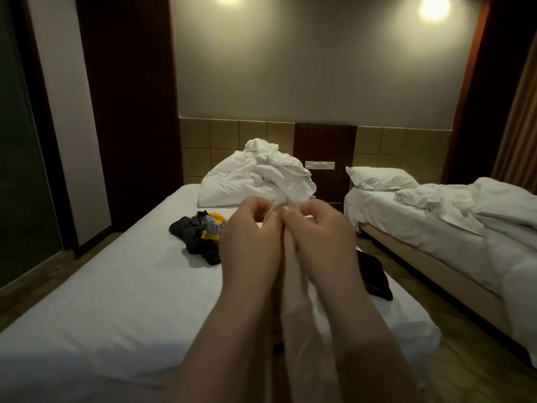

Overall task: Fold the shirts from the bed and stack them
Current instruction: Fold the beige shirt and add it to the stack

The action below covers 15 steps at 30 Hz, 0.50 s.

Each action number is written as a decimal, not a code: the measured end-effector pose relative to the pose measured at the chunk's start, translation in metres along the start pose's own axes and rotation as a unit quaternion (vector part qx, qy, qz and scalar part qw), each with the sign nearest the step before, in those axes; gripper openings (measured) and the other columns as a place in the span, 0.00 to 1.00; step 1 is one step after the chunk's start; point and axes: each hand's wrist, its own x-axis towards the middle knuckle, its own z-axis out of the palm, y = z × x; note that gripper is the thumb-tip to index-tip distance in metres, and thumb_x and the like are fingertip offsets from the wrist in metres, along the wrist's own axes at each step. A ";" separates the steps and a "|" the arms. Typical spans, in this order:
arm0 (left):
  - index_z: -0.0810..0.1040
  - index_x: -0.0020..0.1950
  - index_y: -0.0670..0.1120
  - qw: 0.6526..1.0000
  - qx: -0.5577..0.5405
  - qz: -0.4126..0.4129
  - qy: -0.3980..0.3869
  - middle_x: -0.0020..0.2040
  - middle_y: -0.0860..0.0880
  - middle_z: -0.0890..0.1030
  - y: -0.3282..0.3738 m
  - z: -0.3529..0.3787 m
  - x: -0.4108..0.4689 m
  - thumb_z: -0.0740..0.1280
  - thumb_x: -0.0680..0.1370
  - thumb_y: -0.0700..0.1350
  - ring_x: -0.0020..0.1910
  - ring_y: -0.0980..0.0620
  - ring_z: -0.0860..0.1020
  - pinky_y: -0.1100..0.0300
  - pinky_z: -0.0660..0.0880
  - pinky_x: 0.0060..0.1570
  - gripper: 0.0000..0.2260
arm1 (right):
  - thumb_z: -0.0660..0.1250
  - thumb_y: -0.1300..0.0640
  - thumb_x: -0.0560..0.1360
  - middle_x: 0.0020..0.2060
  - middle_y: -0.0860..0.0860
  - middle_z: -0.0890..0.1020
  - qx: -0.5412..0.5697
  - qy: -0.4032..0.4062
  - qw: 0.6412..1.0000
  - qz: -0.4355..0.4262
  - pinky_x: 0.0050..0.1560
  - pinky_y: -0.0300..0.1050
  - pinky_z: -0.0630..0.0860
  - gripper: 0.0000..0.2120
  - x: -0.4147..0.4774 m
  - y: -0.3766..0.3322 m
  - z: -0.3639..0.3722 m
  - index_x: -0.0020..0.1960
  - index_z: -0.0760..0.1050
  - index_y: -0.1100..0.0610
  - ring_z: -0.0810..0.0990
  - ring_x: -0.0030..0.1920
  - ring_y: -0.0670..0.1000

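I hold both hands up together over the bed (116, 286). My left hand (250, 231) and my right hand (319, 228) have their fingers curled and pinch the top of a pale, thin shirt (292, 274). It hangs down in a narrow strip between my forearms, and most of it is hidden by them. A heap of dark grey and yellow clothes (200, 231) lies on the sheet to the left of my hands. A black garment (374, 274) lies near the bed's right edge, partly behind my right arm.
A crumpled white duvet and pillow (255, 175) are piled at the head of the bed. A second bed (436, 228) with rumpled white bedding stands to the right across a narrow wooden-floored gap. A dark glass door is at the left.
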 end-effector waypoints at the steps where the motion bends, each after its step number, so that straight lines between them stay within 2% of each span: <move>1: 0.76 0.42 0.50 1.000 -0.007 0.009 0.001 0.36 0.52 0.80 0.001 -0.001 -0.001 0.65 0.77 0.48 0.39 0.55 0.78 0.55 0.76 0.41 0.05 | 0.64 0.52 0.75 0.31 0.47 0.78 0.011 0.001 1.000 -0.003 0.38 0.38 0.71 0.08 -0.003 -0.003 0.005 0.41 0.77 0.55 0.76 0.35 0.44; 6: 0.79 0.42 0.49 0.997 -0.068 0.038 0.012 0.35 0.54 0.80 0.006 -0.008 -0.002 0.66 0.77 0.49 0.36 0.61 0.77 0.70 0.73 0.35 0.06 | 0.63 0.52 0.74 0.22 0.45 0.73 0.083 -0.017 0.996 0.028 0.37 0.46 0.70 0.13 -0.003 -0.004 0.011 0.33 0.75 0.56 0.72 0.31 0.47; 8: 0.79 0.41 0.51 0.996 -0.071 0.048 0.002 0.35 0.55 0.80 0.009 -0.008 -0.003 0.65 0.77 0.48 0.37 0.63 0.77 0.72 0.72 0.36 0.06 | 0.63 0.54 0.74 0.22 0.47 0.74 0.114 -0.025 0.992 0.051 0.36 0.48 0.70 0.15 -0.001 -0.004 0.010 0.30 0.74 0.58 0.72 0.29 0.48; 11: 0.76 0.41 0.58 0.996 -0.056 0.040 -0.058 0.36 0.59 0.80 0.009 -0.009 -0.001 0.64 0.77 0.51 0.41 0.66 0.77 0.72 0.73 0.39 0.06 | 0.62 0.58 0.77 0.24 0.48 0.80 0.205 -0.054 0.971 0.113 0.32 0.40 0.76 0.18 0.002 -0.006 0.009 0.28 0.78 0.55 0.79 0.28 0.44; 13: 0.75 0.42 0.61 0.994 -0.049 0.044 -0.084 0.37 0.63 0.79 0.009 -0.012 0.001 0.64 0.76 0.53 0.43 0.70 0.76 0.74 0.73 0.40 0.04 | 0.60 0.61 0.78 0.24 0.46 0.81 0.221 -0.086 0.963 0.130 0.29 0.34 0.76 0.24 0.005 -0.006 0.005 0.25 0.79 0.52 0.80 0.29 0.41; 15: 0.76 0.42 0.61 0.992 -0.075 0.050 -0.088 0.35 0.66 0.80 0.008 -0.013 0.001 0.66 0.76 0.49 0.41 0.72 0.76 0.76 0.72 0.38 0.06 | 0.61 0.60 0.78 0.23 0.44 0.80 0.207 -0.088 0.967 0.118 0.29 0.32 0.74 0.25 0.006 -0.006 0.001 0.23 0.79 0.51 0.79 0.29 0.40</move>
